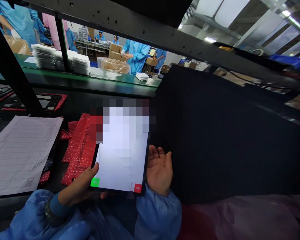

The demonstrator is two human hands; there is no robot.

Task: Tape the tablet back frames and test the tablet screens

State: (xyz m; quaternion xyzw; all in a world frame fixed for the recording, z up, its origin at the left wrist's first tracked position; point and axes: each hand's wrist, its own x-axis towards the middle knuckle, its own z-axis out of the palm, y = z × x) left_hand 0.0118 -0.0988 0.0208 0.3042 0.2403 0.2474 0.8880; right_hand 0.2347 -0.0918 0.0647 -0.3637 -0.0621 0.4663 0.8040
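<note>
A tablet with a bright white screen is tilted up in front of me, and its upper part is blurred out. Green and red squares show in the screen's lower corners. My left hand grips the tablet's lower left edge, thumb on the front and fingers mostly behind it. Palm up and fingers slightly curled, my right hand is beside the tablet's right edge with nothing in it. Whether it touches the edge I cannot tell. Red bubble-wrap bags lie left of the tablet.
A printed form lies at the left. Behind it, flat black-framed parts rest on red bubble wrap. A dark panel stands at the right. Beyond a metal frame are stacked white boxes, cartons and several people in blue smocks.
</note>
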